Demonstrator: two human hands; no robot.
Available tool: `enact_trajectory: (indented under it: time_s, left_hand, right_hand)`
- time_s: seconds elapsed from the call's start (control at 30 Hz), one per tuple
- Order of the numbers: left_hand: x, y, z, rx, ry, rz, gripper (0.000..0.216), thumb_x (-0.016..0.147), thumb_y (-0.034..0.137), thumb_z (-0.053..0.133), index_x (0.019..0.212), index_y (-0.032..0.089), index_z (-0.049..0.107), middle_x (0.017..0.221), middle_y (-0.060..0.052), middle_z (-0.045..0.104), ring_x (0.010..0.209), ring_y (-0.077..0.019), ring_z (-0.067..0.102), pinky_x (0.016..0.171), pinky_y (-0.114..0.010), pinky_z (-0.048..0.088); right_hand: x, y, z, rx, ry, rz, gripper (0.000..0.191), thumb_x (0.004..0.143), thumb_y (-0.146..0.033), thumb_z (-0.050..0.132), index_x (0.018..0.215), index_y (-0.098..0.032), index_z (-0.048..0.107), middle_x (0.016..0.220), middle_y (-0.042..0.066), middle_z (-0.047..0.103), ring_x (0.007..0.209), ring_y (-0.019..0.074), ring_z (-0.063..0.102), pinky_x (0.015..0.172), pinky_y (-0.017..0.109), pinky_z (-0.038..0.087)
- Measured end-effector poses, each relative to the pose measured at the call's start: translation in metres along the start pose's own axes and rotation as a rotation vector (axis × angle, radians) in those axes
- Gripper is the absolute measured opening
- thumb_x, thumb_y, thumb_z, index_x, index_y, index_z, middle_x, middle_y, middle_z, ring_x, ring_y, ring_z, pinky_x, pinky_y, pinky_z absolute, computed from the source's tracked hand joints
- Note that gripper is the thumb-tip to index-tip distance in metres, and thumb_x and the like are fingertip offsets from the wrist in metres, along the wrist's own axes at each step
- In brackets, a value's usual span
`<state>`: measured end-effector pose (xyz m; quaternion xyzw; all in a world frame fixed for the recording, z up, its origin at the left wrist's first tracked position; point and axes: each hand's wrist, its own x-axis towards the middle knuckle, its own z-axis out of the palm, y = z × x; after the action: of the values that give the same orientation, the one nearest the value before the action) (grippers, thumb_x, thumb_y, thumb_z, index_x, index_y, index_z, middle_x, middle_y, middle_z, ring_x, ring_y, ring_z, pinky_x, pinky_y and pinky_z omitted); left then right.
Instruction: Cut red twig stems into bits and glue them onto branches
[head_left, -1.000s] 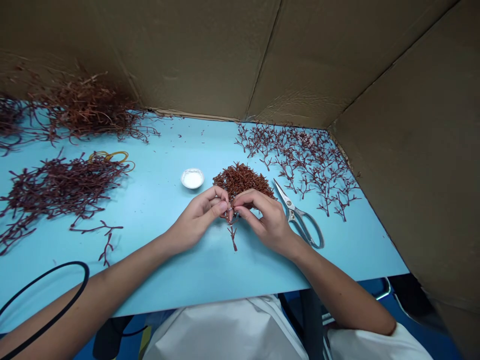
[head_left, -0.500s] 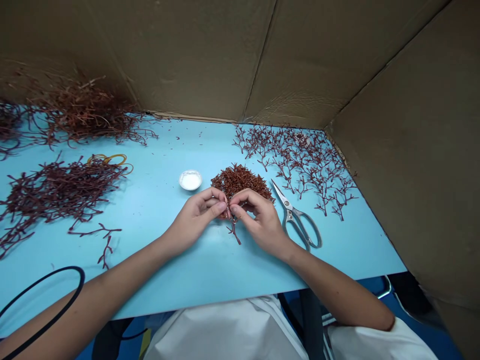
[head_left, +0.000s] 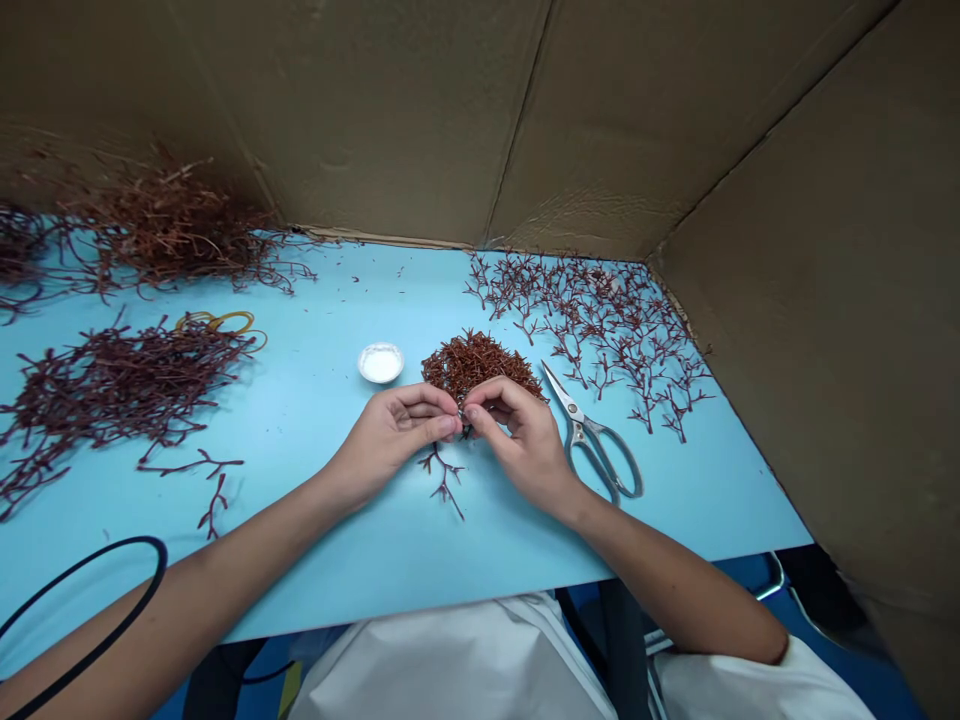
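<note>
My left hand (head_left: 411,420) and my right hand (head_left: 517,430) meet fingertip to fingertip at the front edge of a heap of short reddish-brown twig pieces (head_left: 484,362). Both are closed in a pinch around something tiny that the fingers mostly hide. Just below the left fingertips shows a branched reddish-brown twig (head_left: 445,482), its upper end hidden by the hand; I cannot tell whether it is held or lies on the table. Scissors (head_left: 592,432) lie beside my right hand, blades partly spread. A small white dish (head_left: 380,362) with white contents stands beyond my left hand.
Branched twigs (head_left: 600,310) spread over the light-blue table (head_left: 360,560) at back right. To the left lie a dark twig pile (head_left: 120,385), yellow bands (head_left: 225,320) and a tangled brown heap (head_left: 172,225). Cardboard walls (head_left: 375,120) enclose the back and right; a black loop (head_left: 161,560) crosses my left forearm.
The branched twig now shows further left and nearer to me, with more of its branches visible. My hands stay almost in place, the left fingertips slightly further right.
</note>
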<state>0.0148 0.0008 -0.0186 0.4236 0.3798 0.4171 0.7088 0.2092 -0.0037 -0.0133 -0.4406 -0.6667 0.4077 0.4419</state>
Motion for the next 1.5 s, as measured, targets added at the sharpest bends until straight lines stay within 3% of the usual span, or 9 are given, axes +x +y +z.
enact_trajectory:
  time_s: [0.2,0.27,0.33,0.47,0.6,0.8,1.03,1.3,1.5]
  left_hand:
    - [-0.003,0.01,-0.001,0.223,0.096,0.219,0.02,0.084,0.03,0.085,0.094,0.017,0.072,0.089,-0.004,0.074,0.081,-0.0167,0.068,0.078,-0.03,0.056]
    - [-0.007,0.016,0.0,0.385,0.009,0.317,0.012,0.089,0.026,0.08,0.096,0.018,0.073,0.09,-0.004,0.074,0.08,-0.0166,0.067,0.076,-0.03,0.055]
    - [-0.01,0.019,0.0,0.584,-0.174,0.409,0.006,0.095,0.024,0.073,0.1,0.019,0.073,0.09,-0.004,0.075,0.078,-0.0166,0.066,0.074,-0.03,0.053]
    - [-0.012,0.019,-0.005,0.992,-0.488,0.552,0.015,0.098,0.02,0.065,0.111,0.021,0.071,0.1,-0.007,0.076,0.091,-0.0224,0.066,0.082,-0.035,0.05]
    - [-0.011,0.022,-0.012,1.207,-0.578,0.476,0.03,0.087,0.008,0.058,0.112,0.022,0.066,0.105,-0.007,0.071,0.099,-0.0257,0.061,0.088,-0.038,0.047]
    - [-0.013,0.019,-0.011,1.17,-0.638,0.456,0.027,0.088,0.009,0.06,0.109,0.023,0.068,0.109,-0.006,0.07,0.103,-0.0257,0.058,0.094,-0.039,0.044]
    - [-0.008,0.004,-0.011,1.145,-0.597,0.52,0.01,0.094,0.021,0.068,0.102,0.024,0.073,0.107,-0.006,0.073,0.101,-0.0249,0.06,0.092,-0.038,0.042]
    - [-0.011,-0.004,-0.004,1.201,-0.515,0.591,0.014,0.093,0.014,0.06,0.101,0.022,0.069,0.11,-0.009,0.073,0.102,-0.0259,0.063,0.091,-0.041,0.044]
    - [-0.014,0.0,0.003,0.929,-0.341,0.607,0.02,0.096,0.009,0.055,0.104,0.021,0.069,0.114,-0.009,0.075,0.109,-0.0237,0.068,0.099,-0.042,0.047]
  right_hand:
    - [0.002,0.0,-0.004,-0.051,0.058,-0.036,0.005,0.099,-0.025,0.066,0.095,-0.022,0.066,0.094,0.003,0.069,0.083,0.0148,0.066,0.074,0.029,0.056]
    - [0.003,-0.002,-0.006,-0.072,0.093,-0.055,0.005,0.1,-0.025,0.065,0.096,-0.023,0.066,0.093,0.002,0.07,0.082,0.0146,0.065,0.073,0.029,0.055]
    - [0.003,-0.005,-0.009,-0.057,0.132,-0.062,0.006,0.101,-0.027,0.064,0.096,-0.023,0.065,0.092,0.002,0.069,0.08,0.014,0.064,0.072,0.029,0.054]
    - [0.004,-0.008,-0.012,0.031,0.205,-0.04,0.01,0.102,-0.032,0.064,0.098,-0.023,0.064,0.088,0.0,0.068,0.073,0.0125,0.062,0.067,0.028,0.053]
    - [0.004,-0.008,-0.011,0.089,0.223,-0.006,0.017,0.101,-0.04,0.065,0.099,-0.024,0.063,0.088,0.0,0.069,0.072,0.0124,0.064,0.064,0.027,0.053]
    - [0.003,-0.008,-0.01,0.074,0.199,-0.034,0.014,0.102,-0.037,0.064,0.1,-0.023,0.063,0.089,0.0,0.068,0.073,0.0117,0.063,0.068,0.027,0.055]
    - [0.002,-0.009,-0.011,0.045,0.188,-0.064,0.015,0.103,-0.037,0.064,0.099,-0.023,0.063,0.089,0.0,0.069,0.073,0.0123,0.063,0.068,0.028,0.055]
    - [0.001,-0.008,-0.01,0.059,0.178,-0.077,0.016,0.103,-0.039,0.064,0.1,-0.023,0.063,0.089,0.0,0.068,0.073,0.0124,0.065,0.069,0.028,0.056]
    - [0.0,-0.007,-0.011,0.096,0.185,-0.074,0.013,0.103,-0.037,0.064,0.101,-0.024,0.064,0.089,0.0,0.068,0.073,0.0119,0.065,0.068,0.027,0.055]
